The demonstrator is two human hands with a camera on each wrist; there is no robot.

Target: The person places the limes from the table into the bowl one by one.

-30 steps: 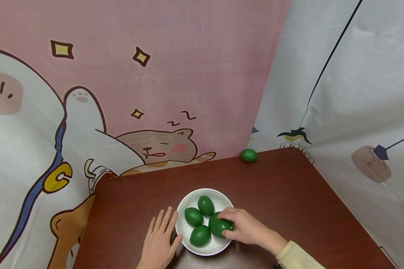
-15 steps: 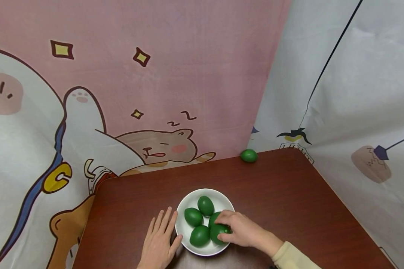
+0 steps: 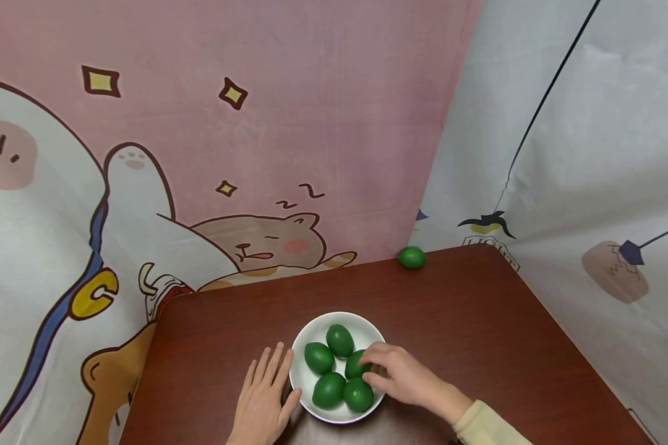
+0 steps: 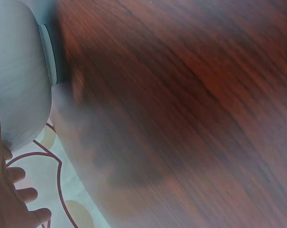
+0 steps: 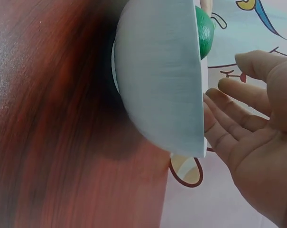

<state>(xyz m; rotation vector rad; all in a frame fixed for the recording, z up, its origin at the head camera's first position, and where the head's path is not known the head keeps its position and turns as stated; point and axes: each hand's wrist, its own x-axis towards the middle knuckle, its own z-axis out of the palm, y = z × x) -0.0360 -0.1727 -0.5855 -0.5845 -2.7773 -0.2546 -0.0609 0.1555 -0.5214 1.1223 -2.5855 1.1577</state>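
A white bowl [image 3: 367, 330] holds several green limes. My right hand [image 3: 409, 374] hovers over its right rim, fingers bent loosely and parted, with nothing between them. Just below the thumb lies the front-right lime [image 3: 358, 396]; the fingertips partly cover the lime behind it [image 3: 354, 366]. On the bowl's left side my left hand [image 3: 263, 395] is spread with straight fingers against the rim. From the right wrist, the bowl's outer wall [image 5: 160, 76], one lime [image 5: 204, 34] and the right hand's parted fingers show. The left wrist view catches the left hand [image 4: 13, 197] beside the bowl [image 4: 20, 71].
Another lime [image 3: 412, 257] sits at the far edge of the dark red-brown table [image 3: 451, 309]. Behind it hangs a pink cloth [image 3: 339, 123] with cartoon animals, and a white cloth [image 3: 590, 154] hangs along the right side.
My right hand has let go of the lime, which now rests at the bowl's front right. That hand has lifted slightly and its fingers have parted. The left hand has stayed put.
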